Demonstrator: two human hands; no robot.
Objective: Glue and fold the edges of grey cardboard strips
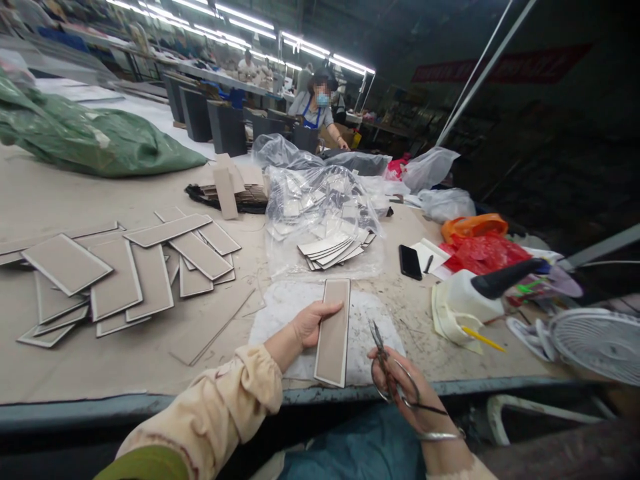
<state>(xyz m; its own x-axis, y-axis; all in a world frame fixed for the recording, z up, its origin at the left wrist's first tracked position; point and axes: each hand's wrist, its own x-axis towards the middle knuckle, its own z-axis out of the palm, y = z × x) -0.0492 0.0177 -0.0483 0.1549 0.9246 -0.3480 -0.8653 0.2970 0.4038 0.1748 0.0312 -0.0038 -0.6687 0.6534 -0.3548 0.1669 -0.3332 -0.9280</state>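
My left hand (311, 325) grips a long rectangular beige panel (333, 337) with a pale border and dark edge, thumb lying across its face. The panel stands nearly upright in view, over a white sheet (273, 313) near the table's front edge. To its right, my right hand (407, 387) is closed around a pair of scissors (383, 353), fingers at the metal handle loops. The scissor blades point up and away, apart from the panel. Beyond the panel, a clear plastic bag (283, 247) holds a fan of similar pieces (333, 248).
Loose bordered panels (117, 280) overlap on the left. A green sack (95, 137) lies behind them. On the right are a phone (410, 262), a white container (467, 297), a yellow pencil (483, 338) and a fan (595, 340). A masked person (315, 110) works farther back.
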